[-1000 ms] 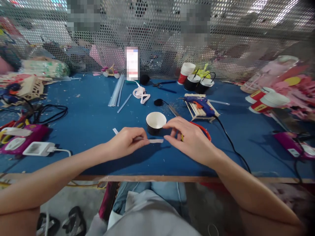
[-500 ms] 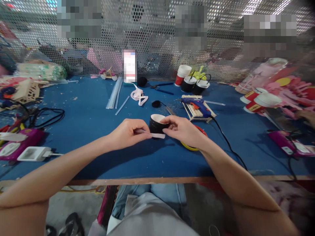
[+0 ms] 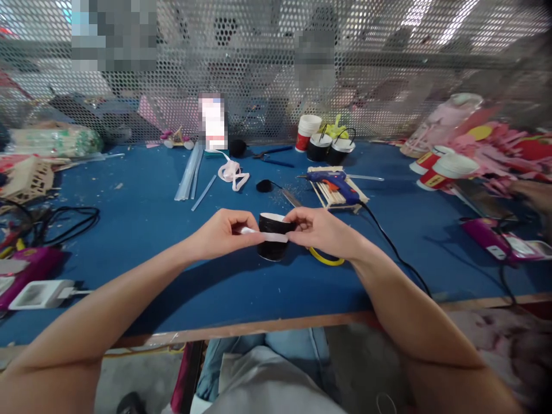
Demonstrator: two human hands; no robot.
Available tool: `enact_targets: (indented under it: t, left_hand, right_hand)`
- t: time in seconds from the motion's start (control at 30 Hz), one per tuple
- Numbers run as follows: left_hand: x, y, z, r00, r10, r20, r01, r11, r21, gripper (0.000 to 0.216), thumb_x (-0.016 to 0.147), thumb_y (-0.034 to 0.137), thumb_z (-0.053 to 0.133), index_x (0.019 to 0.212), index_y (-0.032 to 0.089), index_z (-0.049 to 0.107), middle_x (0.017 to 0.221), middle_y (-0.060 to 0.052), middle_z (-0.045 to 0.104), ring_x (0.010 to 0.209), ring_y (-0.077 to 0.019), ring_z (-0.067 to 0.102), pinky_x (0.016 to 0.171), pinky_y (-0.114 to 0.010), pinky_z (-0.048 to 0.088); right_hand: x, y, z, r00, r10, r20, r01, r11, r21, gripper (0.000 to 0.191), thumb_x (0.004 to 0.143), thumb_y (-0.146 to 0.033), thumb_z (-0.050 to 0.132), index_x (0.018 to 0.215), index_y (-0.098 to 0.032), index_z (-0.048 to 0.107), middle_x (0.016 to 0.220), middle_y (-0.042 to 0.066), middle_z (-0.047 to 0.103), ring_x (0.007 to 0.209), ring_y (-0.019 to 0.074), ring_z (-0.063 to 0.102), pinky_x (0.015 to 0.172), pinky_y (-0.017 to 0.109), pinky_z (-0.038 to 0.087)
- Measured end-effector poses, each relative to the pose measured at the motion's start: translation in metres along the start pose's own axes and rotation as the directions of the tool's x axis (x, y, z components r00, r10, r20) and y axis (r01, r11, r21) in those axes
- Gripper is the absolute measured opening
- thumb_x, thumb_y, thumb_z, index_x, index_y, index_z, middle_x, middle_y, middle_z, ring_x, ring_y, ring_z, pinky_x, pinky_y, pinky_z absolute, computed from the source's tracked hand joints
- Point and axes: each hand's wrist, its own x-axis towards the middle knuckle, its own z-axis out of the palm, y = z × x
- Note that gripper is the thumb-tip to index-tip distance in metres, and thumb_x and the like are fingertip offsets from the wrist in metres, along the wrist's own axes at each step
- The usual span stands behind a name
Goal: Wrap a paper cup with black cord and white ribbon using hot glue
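My left hand (image 3: 222, 233) pinches one end of a narrow white paper strip (image 3: 269, 236). The strip lies across the front of a small black paper cup (image 3: 271, 247) with a white inside. My right hand (image 3: 321, 230) is closed on the cup's right side, lifting it just above the blue table (image 3: 150, 230). Both hands meet at the cup in the middle of the view. A yellow and red scissors handle (image 3: 325, 260) lies on the table under my right wrist.
A blue glue gun (image 3: 334, 183) rests on a stick rack with its black cord running right. Black-wrapped cups (image 3: 330, 148), red cups (image 3: 435, 172), glue sticks (image 3: 190, 172), white ribbon (image 3: 233, 172) and pliers lie further back. Power strips and cables sit left and right. Perforated metal screen behind.
My right hand took hold of the black cup and raised it off the table towards me. The left hand brought the white strip up against the cup's side.
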Motion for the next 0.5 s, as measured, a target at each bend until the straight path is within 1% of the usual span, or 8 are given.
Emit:
enact_targets:
  t: [0.13, 0.27, 0.4, 0.5]
  left_hand:
    - [-0.002, -0.007, -0.002, 1.0, -0.003, -0.017, 0.002, 0.999, -0.053, 0.026, 0.075, 0.035, 0.063, 0.067, 0.012, 0.056, 0.056, 0.004, 0.045, 0.05, -0.0054, 0.035, 0.046, -0.018, 0.027]
    - [-0.001, -0.013, -0.002, 0.999, -0.02, -0.044, 0.016, 0.996, -0.091, 0.028, 0.076, 0.037, 0.063, 0.068, 0.012, 0.056, 0.057, 0.004, 0.045, 0.05, -0.0051, 0.035, 0.045, -0.017, 0.026]
    - [-0.001, -0.016, 0.001, 0.998, -0.02, -0.062, 0.016, 0.997, -0.069, 0.029, 0.076, 0.038, 0.063, 0.068, 0.012, 0.056, 0.055, 0.005, 0.042, 0.048, -0.0046, 0.033, 0.045, -0.017, 0.024]
    - [-0.001, -0.015, 0.003, 0.997, -0.003, -0.083, -0.001, 0.999, -0.047, 0.027, 0.077, 0.037, 0.063, 0.069, 0.012, 0.056, 0.055, 0.005, 0.041, 0.048, -0.0044, 0.031, 0.044, -0.017, 0.023]
  right_hand:
    - [-0.001, 0.001, 0.001, 0.999, -0.03, 0.011, 0.031, 0.998, -0.061, 0.012, 0.073, -0.022, 0.057, 0.085, -0.017, 0.058, 0.064, -0.003, 0.054, 0.056, 0.0081, 0.048, 0.052, 0.022, 0.036]
    - [-0.001, 0.005, 0.002, 0.999, -0.038, 0.031, 0.04, 0.995, -0.087, 0.017, 0.076, -0.025, 0.056, 0.092, -0.018, 0.058, 0.065, -0.003, 0.056, 0.058, 0.0095, 0.051, 0.054, 0.023, 0.038]
    - [-0.001, 0.008, 0.003, 0.999, -0.046, 0.03, 0.048, 0.994, -0.093, 0.021, 0.078, -0.026, 0.056, 0.097, -0.018, 0.057, 0.064, -0.003, 0.054, 0.056, 0.0095, 0.05, 0.052, 0.023, 0.037]
    - [-0.001, 0.009, 0.004, 0.998, -0.052, 0.017, 0.053, 0.994, -0.092, 0.021, 0.078, -0.027, 0.056, 0.096, -0.018, 0.056, 0.064, -0.004, 0.054, 0.056, 0.0093, 0.05, 0.053, 0.023, 0.038]
